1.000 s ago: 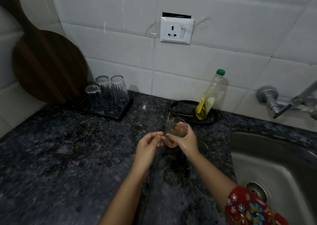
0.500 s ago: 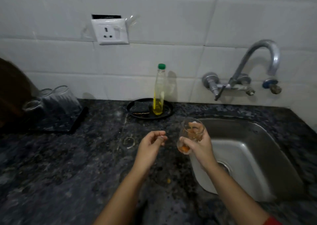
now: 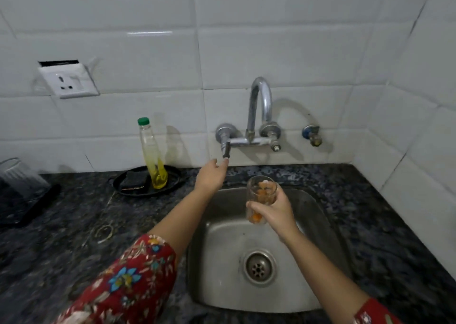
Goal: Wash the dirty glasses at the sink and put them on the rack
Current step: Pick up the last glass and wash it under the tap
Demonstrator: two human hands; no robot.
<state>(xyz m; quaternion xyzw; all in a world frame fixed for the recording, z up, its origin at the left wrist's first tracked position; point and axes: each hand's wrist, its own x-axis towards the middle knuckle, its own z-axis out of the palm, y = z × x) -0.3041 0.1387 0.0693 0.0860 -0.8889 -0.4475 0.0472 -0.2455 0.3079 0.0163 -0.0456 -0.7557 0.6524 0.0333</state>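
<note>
My right hand [image 3: 274, 211] grips a clear dirty glass [image 3: 261, 195] with orange residue at its bottom, held upright over the steel sink [image 3: 318, 225]. My left hand [image 3: 209, 175] reaches up with fingers apart, its fingertips touching the lower end of the tap lever [image 3: 226, 149] on the wall-mounted tap [image 3: 259, 116]. No water runs from the spout. At the far left edge an upturned glass [image 3: 18, 175] stands on the dark rack [image 3: 37, 205], partly cut off.
A black dish [image 3: 172, 175] at the back holds a dark scrub pad [image 3: 134, 181] and a soap bottle [image 3: 153, 155] with yellow liquid. A wall socket [image 3: 69, 81] sits upper left. A second small valve [image 3: 312, 136] is right of the tap. The dark stone counter [image 3: 74, 237] surrounds the sink.
The view has swung right from the rack to the sink. My right hand carried the glass over the basin, and my left hand rose from beside it to the tap lever.
</note>
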